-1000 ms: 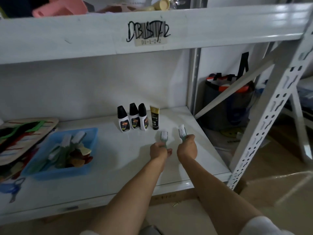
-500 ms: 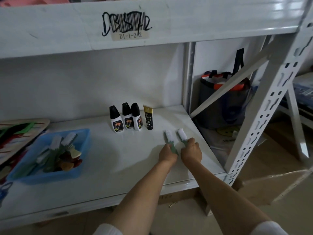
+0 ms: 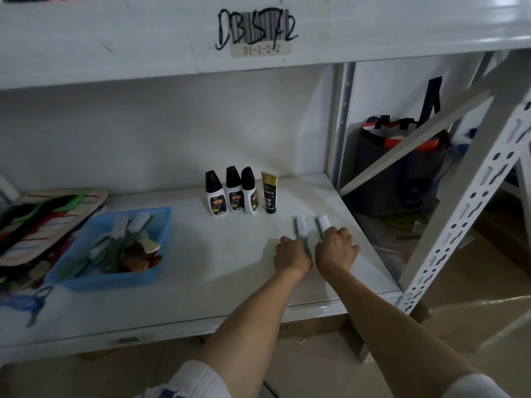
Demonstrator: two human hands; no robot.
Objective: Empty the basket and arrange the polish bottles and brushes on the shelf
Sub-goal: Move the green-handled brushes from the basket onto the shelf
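Two green-handled brushes with white bristles lie side by side on the white shelf (image 3: pixel 201 282), right of centre. My left hand (image 3: pixel 291 254) is closed on the handle of the left brush (image 3: pixel 301 225). My right hand (image 3: pixel 336 248) covers the handle of the right brush (image 3: pixel 324 221). Behind them three polish bottles (image 3: pixel 234 191) with black caps stand in a row, with a gold and black tube (image 3: pixel 269 191) at their right end. A blue basket (image 3: pixel 115 248) at the left holds several more brushes.
A stack of colourful flat items (image 3: pixel 43 219) lies left of the basket, and a blue tool (image 3: pixel 27 305) lies in front of it. The upper shelf beam (image 3: pixel 172 38) hangs overhead. A slotted upright and diagonal brace (image 3: pixel 465 225) stand at the right, with a dark bag (image 3: pixel 402 168) behind.
Both hands have lowered the two brushes from upright to flat on the shelf and shifted them a little right and back. The camera view has moved slightly.
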